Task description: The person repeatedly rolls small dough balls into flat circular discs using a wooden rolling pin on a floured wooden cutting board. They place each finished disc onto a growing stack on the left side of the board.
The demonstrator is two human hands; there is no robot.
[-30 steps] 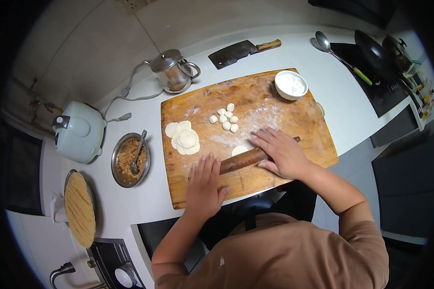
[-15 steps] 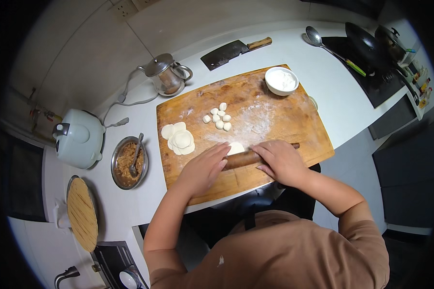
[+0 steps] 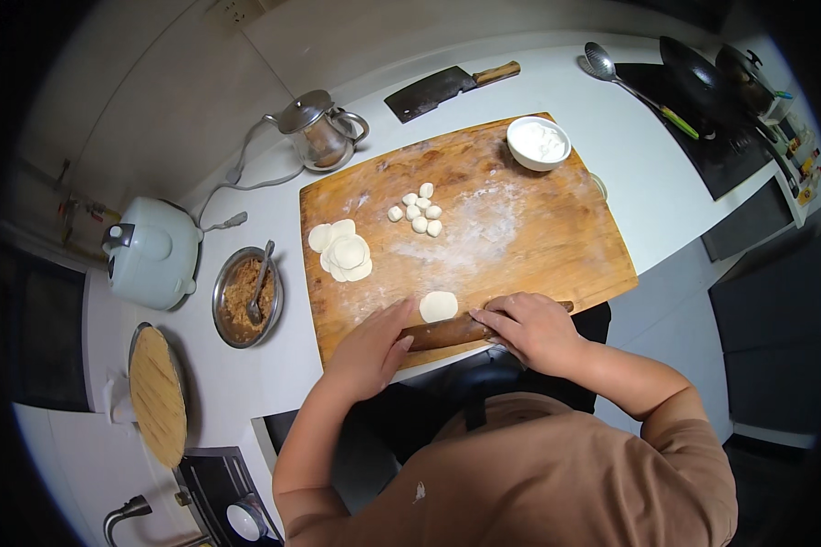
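A brown wooden rolling pin point(image 3: 442, 335) lies along the near edge of the wooden board point(image 3: 566, 246). My left hand point(image 3: 371, 351) rests over its left end, and my right hand point(image 3: 534, 330) curls over it toward the right, where the tip sticks out. Just beyond the pin, between my hands, lies a round, flat piece of dough point(image 3: 438, 306). Farther left on the board, several rolled dough wrappers point(image 3: 345, 253) overlap in a pile. A cluster of small dough balls point(image 3: 419, 210) sits near the middle, beside scattered flour.
A white bowl of flour point(image 3: 537, 144) stands on the board's far right corner. Behind it lie a cleaver point(image 3: 431, 95) and a slotted spoon point(image 3: 643, 89). To the left are a metal kettle point(image 3: 327, 137), a filling bowl point(image 3: 248, 299) with a spoon, a rice cooker point(image 3: 155, 253) and a round tray point(image 3: 158, 397).
Both hands have drawn the rolling pin nearer to me, toward the board's front edge. The flat dough round, partly covered before, now shows whole beyond the pin.
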